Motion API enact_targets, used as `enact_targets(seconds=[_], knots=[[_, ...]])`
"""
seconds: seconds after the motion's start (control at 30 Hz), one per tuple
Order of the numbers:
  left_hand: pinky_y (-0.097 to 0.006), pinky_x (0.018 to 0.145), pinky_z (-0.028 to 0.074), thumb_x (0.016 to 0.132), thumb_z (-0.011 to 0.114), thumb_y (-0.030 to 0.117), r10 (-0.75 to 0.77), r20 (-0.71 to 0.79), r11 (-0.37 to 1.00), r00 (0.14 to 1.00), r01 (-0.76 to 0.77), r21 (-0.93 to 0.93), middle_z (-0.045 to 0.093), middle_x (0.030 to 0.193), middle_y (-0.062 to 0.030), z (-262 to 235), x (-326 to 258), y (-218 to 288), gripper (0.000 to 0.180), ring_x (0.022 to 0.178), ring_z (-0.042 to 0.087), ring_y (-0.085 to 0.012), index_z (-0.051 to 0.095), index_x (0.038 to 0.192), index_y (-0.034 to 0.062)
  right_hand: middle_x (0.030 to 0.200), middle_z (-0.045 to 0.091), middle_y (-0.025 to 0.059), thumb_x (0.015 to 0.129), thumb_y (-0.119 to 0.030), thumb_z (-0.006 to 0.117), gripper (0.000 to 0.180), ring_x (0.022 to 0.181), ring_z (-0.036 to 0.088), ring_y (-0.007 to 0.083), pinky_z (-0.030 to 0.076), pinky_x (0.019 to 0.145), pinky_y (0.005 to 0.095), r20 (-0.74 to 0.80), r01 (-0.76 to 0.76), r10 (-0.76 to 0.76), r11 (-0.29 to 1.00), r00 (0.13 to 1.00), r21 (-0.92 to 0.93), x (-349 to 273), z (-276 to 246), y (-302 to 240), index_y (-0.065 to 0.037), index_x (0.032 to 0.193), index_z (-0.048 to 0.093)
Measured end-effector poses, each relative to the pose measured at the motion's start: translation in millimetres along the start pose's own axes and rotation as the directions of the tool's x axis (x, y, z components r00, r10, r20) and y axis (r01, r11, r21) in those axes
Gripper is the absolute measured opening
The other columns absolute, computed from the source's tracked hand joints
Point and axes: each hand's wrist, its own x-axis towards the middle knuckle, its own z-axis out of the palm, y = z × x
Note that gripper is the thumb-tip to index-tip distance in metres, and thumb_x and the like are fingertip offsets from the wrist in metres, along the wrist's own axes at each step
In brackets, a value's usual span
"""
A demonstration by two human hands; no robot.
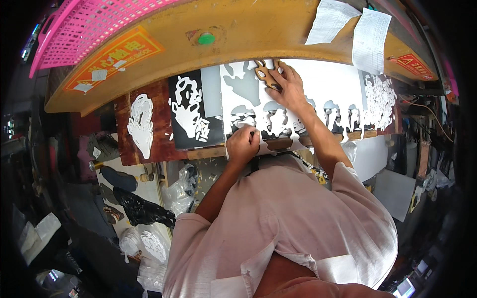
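Note:
A white sheet [318, 79] lies across the work surface, with rows of shaped holes cut through its near part. On its far side, my right hand [289, 88] is closed on a brown cutting die [268, 75] with looped openings. Beside the die, a large grey cut-out shape [243, 87] shows through the sheet. My left hand [243, 144] has its fingers curled at the sheet's near edge, gripping the perforated strip there. Its fingertips are partly hidden.
A yellow machine beam [248, 37] with a green button [206, 38] spans the far side. White cut pieces lie stacked on the left [141, 124], on a black board [186, 119], and in a heap [380, 102] at right. A pink basket [94, 30] sits atop the beam.

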Motion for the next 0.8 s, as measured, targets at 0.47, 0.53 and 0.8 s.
enact_targets(seconds=[0.47, 0.53, 0.8], knots=[[-0.046, 0.067, 0.056, 0.092, 0.067, 0.014, 0.153, -0.095, 0.988, 0.984, -0.149, 0.045, 0.069, 0.082, -0.0114, 6, 8, -1, 0.008, 0.075, 0.070, -0.0336, 0.068, 0.088, 0.0078, 0.139, 0.069, 0.0118, 0.078, -0.028, 0.089, 0.043, 0.116, 0.059, 0.0433, 0.054, 0.100, 0.0511, 0.023, -0.043, 0.042, 0.997, 0.999, 0.060, 10, 7, -10, -0.012, 0.118, 0.083], [-0.045, 0.065, 0.056, 0.091, 0.067, 0.013, 0.194, -0.121, 0.980, 0.974, -0.186, 0.072, 0.069, 0.081, -0.0112, 6, 9, 0, 0.007, 0.073, 0.069, -0.0332, 0.068, 0.087, 0.0077, 0.144, 0.065, 0.0150, 0.080, -0.028, 0.088, 0.044, 0.121, 0.058, 0.0453, 0.053, 0.104, 0.0527, 0.044, -0.066, 0.062, 0.992, 0.997, 0.104, 9, 5, -5, -0.012, 0.121, 0.082], [-0.043, 0.065, 0.057, 0.091, 0.069, 0.011, 0.266, -0.145, 0.958, 0.953, -0.245, 0.149, 0.070, 0.082, -0.0089, 11, 6, -6, 0.006, 0.074, 0.070, -0.0310, 0.066, 0.085, 0.0098, 0.142, 0.068, 0.0144, 0.104, -0.019, 0.072, 0.036, 0.120, 0.070, 0.0217, 0.054, 0.103, 0.0334, 0.105, -0.531, 0.563, 0.679, 0.820, 0.506, -20, -43, 41, -0.002, 0.136, 0.072]])
